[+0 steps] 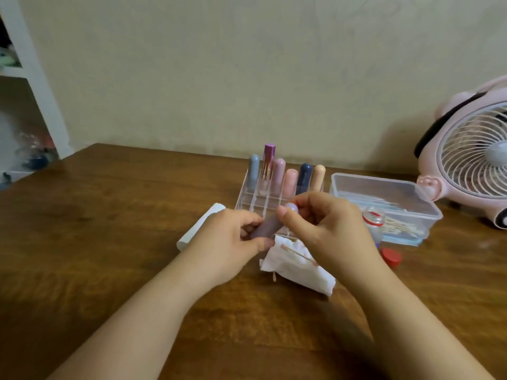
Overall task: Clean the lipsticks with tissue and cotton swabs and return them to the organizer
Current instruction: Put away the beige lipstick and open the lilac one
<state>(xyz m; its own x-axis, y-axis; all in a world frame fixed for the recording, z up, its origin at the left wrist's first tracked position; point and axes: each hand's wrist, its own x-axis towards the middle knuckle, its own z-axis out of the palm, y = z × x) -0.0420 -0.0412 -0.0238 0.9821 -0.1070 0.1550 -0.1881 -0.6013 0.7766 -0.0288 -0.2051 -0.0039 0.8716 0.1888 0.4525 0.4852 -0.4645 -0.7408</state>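
Tissue: crumpled on table, used cotton swab on it.
Hands: left hand grips purple lipstick body; right hand pinches its cap end.
Organizer: six lipsticks upright in back compartments.
Plastic box: cotton swabs inside.

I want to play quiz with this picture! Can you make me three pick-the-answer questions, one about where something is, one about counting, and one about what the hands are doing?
1. Where is the red cap?
A. on the table, right of the tissue
B. on the small bottle
C. inside the organizer

2. How many lipsticks stand in the organizer?
A. three
B. six
C. nine

3. What do the hands hold?
A. nothing
B. a cotton swab
C. a purple lipstick

Answers:
1 A, it lies on the wood beside the tissue.
2 B, six tubes stand upright.
3 C, left hand and right hand both grip it.
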